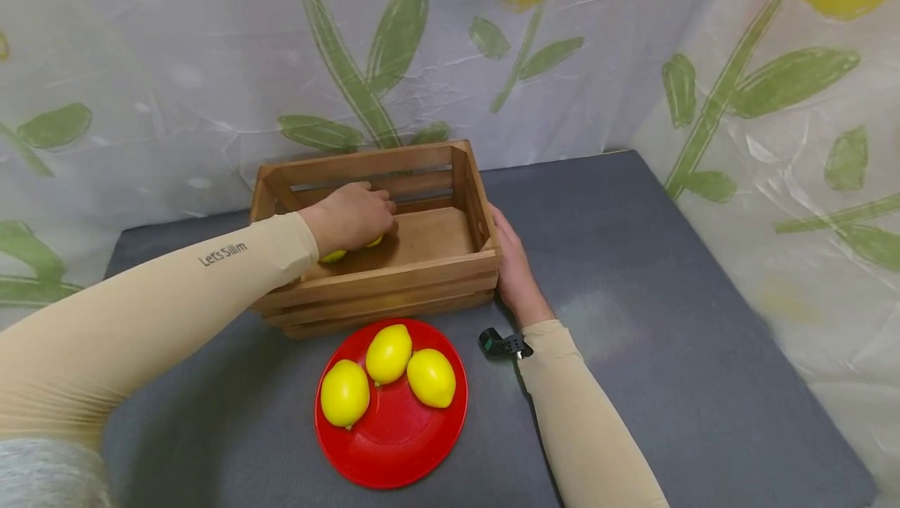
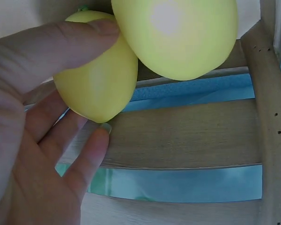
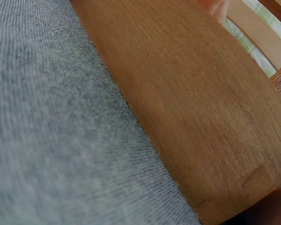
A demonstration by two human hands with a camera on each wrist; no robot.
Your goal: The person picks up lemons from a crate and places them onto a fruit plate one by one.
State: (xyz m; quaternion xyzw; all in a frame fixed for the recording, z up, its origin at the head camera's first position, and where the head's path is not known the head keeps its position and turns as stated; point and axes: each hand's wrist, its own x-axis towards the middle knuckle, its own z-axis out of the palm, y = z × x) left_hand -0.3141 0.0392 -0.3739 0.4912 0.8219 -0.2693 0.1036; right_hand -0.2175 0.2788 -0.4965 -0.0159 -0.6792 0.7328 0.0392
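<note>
My left hand reaches down into a slatted wooden crate. In the left wrist view it grips a yellow lemon, with the thumb across one side and the fingers on the other. A second lemon lies right beside that one. From the head view, only slivers of yellow show beneath the hand. My right hand lies against the crate's right outer end, its fingers extended along the wood and partly hidden by it. The right wrist view shows the crate's wooden slat close up.
In front of the crate, a red plate bears three lemons: a left one, a middle one and a right one. The grey table meets a flower-patterned curtain behind the crate and at the right.
</note>
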